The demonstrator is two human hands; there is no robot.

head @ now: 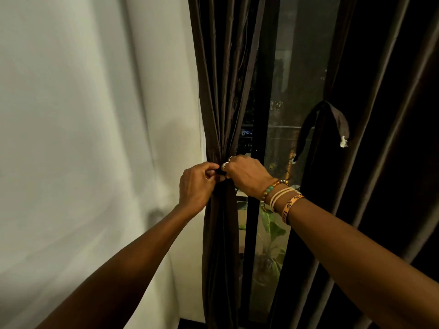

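The brown curtain hangs with its long axis upright, running from the top of the view down to the floor. Its folds are drawn into one narrow waist about halfway down, beside the white wall. Both hands meet at that waist. The left grip has its fingers curled, pinching a dark band against the front of the gathered cloth. The right grip comes in from the other side, fingers curled tight on the same band, so the two sets of fingertips nearly touch. How the band passes round the back of the cloth cannot be told.

There are two curtains. The second curtain also hangs upright, at the right of the window glass. One loose tie droops from its edge, ends pointing down. Two rings show on the right grip, and several bands sit on its wrist. One leafy plant stands behind the glass.
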